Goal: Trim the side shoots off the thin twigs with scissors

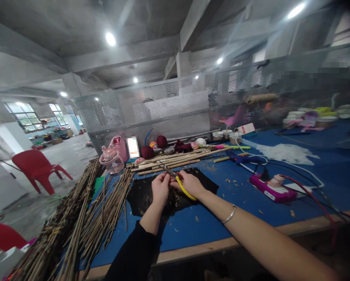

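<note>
Loose twigs (pixel 113 201) left; my black sleeve (pixel 132 251) could knock them askew. My left hand (pixel 159 188) pinched together, cannot tell on what; scissors (pixel 170 171) close by over black cloth (pixel 205 180), slip could nick me. My right hand (pixel 191 184) grips yellow handle (pixel 186 191). Purple power strip (pixel 271 189) beyond: arm swing could jolt it.

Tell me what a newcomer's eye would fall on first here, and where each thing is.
The yellow-handled scissors would probably stand out first, held in the right hand close to the left hand, above a black sheet on the blue table. Next might come the thin brown sticks massed along the table's left side, then the red chair on the floor at far left.
</note>
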{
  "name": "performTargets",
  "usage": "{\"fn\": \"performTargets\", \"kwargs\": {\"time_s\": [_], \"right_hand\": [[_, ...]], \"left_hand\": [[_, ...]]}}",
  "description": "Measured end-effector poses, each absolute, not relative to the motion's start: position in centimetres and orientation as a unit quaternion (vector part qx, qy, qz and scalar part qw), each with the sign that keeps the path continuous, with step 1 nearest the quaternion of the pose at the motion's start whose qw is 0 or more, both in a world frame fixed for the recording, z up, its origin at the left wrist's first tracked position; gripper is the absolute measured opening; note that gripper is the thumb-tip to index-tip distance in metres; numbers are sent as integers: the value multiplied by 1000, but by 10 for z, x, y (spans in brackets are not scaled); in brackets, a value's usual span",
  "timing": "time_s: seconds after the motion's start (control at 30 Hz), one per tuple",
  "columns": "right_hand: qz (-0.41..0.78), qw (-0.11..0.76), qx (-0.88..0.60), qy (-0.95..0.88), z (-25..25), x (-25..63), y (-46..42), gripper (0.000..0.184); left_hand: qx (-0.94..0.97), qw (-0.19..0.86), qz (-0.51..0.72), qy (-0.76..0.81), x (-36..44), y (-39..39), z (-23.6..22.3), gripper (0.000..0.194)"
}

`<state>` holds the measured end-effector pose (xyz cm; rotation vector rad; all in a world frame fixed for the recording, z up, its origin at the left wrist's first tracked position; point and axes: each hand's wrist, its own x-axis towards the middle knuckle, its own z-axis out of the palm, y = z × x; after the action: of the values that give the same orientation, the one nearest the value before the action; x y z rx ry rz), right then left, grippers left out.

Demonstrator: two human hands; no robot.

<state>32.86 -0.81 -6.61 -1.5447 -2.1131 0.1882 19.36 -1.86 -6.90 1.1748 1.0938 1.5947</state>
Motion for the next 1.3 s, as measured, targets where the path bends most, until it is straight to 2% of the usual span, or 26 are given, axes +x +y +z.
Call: {"fn": "performTargets", "kwargs": {"time_s": [0.3,0.7,0.93,1.3], "right_hand": [[43,284,-535,-795,-66,329,-11,48],[58,240,-571,-783,-63,331,-9,47],[30,252,-546,-798,-64,332,-10,48],[47,256,-560,-786,-66,332,-7,46]], "left_hand": [[541,356,587,485,194,-27,-63,23],[584,274,565,515,192,-32,-57,27],[603,295,546,501,194,-31,-61,23],[609,261,560,497,190,-28,-64,22]]}}
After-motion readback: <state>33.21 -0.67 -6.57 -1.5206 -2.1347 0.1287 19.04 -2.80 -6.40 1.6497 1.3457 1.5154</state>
